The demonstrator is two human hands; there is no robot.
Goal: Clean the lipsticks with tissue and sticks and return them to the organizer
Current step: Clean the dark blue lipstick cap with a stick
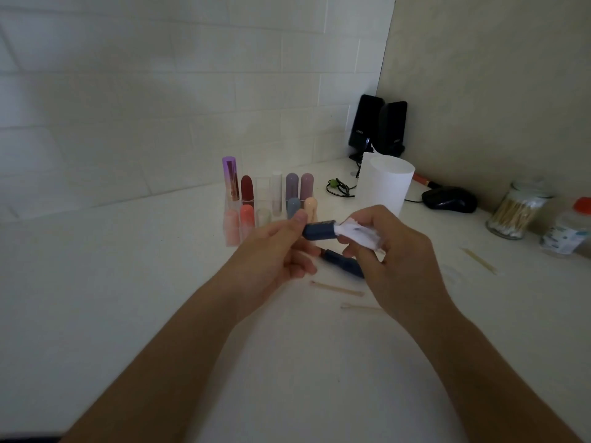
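Your left hand (281, 247) pinches the dark blue lipstick (319, 231) between thumb and fingers and holds it roughly level above the white surface (128, 282). Your right hand (399, 251) curls its fingers around a white tissue (355, 235) that is wrapped over the lipstick's right end, so that end is hidden. Just below both hands a dark blue tube-shaped piece (342, 261) lies on the surface, partly covered by your right hand. A thin wooden stick (337, 288) lies near it, a second stick (361, 306) lies just beside that one, and a third stick (479, 260) lies well apart to the right. Behind your hands stands the clear organizer (263, 193), with the other lipsticks (247, 188) upright in two rows. To its right stands a white cylinder (385, 183), then a black mouse (449, 199), a glass jar of cotton swabs (515, 212) and a small jar with an orange lid (569, 228). Two black speakers (377, 126) stand in the corner.
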